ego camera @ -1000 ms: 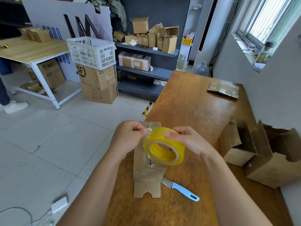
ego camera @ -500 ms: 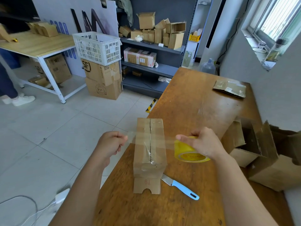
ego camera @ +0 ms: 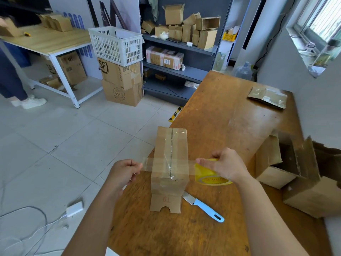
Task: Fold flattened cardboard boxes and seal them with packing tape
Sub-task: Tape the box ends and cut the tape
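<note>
Stretching a clear strip of tape [ego camera: 166, 164] crosswise over a narrow brown cardboard box [ego camera: 168, 145], a person works at a wooden bench [ego camera: 221, 117]. The left hand [ego camera: 125, 171] pinches the strip's free end with curled fingers, while the right hand [ego camera: 227, 167] has its fingers wrapped round the yellow tape roll [ego camera: 212, 179]. The box sits near the bench's left edge; wrinkled clear tape already runs along its centre seam, and a notched flap with red numerals lies flat at its near end. Whether the strip touches the box cannot be told. A blue-handled knife [ego camera: 204, 205] lies just beside that flap. Open-topped boxes [ego camera: 276, 163] stand to the right, and flattened cardboard [ego camera: 267, 97] lies at the far end
</note>
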A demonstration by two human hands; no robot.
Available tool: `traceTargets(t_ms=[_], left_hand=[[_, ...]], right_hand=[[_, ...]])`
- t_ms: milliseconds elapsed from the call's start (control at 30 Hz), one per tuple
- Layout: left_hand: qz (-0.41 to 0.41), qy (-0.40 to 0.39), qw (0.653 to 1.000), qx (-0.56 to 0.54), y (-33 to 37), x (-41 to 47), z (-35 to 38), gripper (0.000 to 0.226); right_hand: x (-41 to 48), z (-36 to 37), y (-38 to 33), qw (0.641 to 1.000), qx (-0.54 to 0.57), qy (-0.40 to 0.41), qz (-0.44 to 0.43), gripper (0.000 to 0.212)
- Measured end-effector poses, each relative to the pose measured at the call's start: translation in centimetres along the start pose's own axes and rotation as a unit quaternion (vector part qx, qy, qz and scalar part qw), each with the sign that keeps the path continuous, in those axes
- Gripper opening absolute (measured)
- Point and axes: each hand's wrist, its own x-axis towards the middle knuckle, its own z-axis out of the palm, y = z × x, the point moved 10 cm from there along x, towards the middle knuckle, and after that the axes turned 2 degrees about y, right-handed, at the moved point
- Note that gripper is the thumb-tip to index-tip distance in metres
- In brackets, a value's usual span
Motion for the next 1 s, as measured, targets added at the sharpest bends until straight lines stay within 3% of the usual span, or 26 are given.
traceTargets(t_ms=[667,1000], left_hand=[[-0.028,-0.029,0.999,-0.023,-2.1,1.4,0.7,0.018],[-0.1,-0.061,0.993,-0.009,-5.8,2.2,3.3,0.016]], right_hand=[[1.2,2.3,1.9,1.0,-0.002,-0.01,0.008,0.065],[0.5,5.5,3.4,0.998,-0.019,-0.043,0.043,0.058]])
